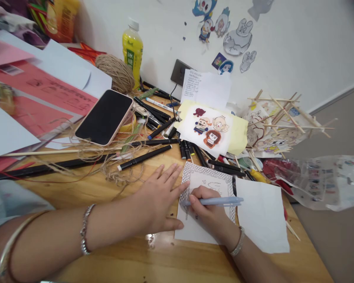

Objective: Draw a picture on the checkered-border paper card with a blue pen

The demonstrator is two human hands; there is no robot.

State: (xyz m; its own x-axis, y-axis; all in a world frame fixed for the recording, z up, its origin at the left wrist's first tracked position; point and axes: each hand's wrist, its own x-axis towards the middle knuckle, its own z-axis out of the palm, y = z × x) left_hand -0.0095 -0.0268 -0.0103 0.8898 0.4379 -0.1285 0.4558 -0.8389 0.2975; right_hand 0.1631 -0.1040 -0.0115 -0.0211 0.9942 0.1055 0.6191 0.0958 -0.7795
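My right hand [208,206] is closed around a light blue pen [221,201], its tip down on a sheet of white drawing paper [194,230]. Black line work covers part of that sheet, with a cross-hatched border along its top and sides. My left hand [162,196] lies flat with fingers spread, partly on the wooden table, its thumb and fingertips at the paper's left edge. Part of the drawing is hidden beneath my right hand. To the right lies a blank white sheet [262,216]. Just above sits a paper with small coloured cartoon figures [212,131].
Several black markers [144,157] lie scattered behind the drawing. A phone [104,118], a twine ball [115,72] and a yellow drink bottle [132,51] stand or lie at the left. A stick-and-paper structure [277,122] and a plastic bag [321,181] occupy the right.
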